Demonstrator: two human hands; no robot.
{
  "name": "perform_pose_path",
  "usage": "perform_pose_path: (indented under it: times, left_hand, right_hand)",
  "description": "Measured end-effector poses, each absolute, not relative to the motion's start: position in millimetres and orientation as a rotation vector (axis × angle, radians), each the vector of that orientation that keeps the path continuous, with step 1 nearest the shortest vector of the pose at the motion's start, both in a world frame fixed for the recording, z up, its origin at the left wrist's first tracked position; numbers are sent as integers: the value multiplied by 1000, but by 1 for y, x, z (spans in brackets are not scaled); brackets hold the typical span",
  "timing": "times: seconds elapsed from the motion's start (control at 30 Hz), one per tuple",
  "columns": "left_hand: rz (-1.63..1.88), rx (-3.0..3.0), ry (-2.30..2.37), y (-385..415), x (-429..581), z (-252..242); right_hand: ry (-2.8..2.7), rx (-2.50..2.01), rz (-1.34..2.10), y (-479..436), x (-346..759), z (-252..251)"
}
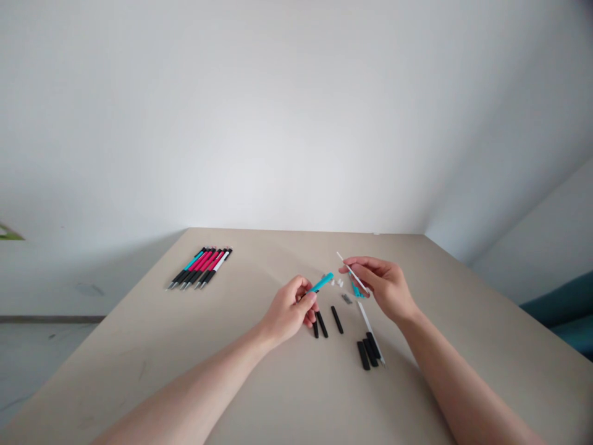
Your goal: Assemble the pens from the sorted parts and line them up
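Note:
My left hand (296, 303) is closed around a blue pen barrel (321, 282), whose far end points up and to the right. Between the thumb and fingers of my right hand (377, 281) is a thin white pen refill (353, 273), held at a slant. Under and behind that hand lie more blue pen parts (356, 289), partly hidden. Small white pieces (340, 282) and grey metal bits (346, 299) lie between the two hands. Black pen parts (337, 319) rest just below, some partly covered by my left hand.
Several assembled pens (199, 269) in blue, pink and white with black grips lie in a row at the table's left. Nearer me on the right are black grips (367, 352) and another white refill (364, 316). The table (259, 395) meets a white wall at the back.

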State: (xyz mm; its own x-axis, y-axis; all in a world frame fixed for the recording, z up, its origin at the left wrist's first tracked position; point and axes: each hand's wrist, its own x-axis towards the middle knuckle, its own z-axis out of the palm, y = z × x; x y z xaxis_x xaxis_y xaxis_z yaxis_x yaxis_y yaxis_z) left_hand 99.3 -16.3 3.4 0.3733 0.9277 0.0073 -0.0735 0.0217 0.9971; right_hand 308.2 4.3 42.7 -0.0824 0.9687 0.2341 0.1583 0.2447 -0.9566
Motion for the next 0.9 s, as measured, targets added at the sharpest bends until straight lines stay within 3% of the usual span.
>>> perform_pose_path:
  times: [0.1,0.33,0.53,0.9]
  left_hand:
    - [975,1304,869,-16,100,3]
    - [998,1343,862,-14,100,-2]
    - [1004,1366,884,-15,100,2]
    - [1096,1479,929,-15,96,5]
  right_hand:
    - [-1466,-1127,1018,3,305,43]
    - [-1446,-1278,691,0,299,46]
    - [-1337,-1096,747,1,306,44]
    - [-1619,-1245,545,4,310,42]
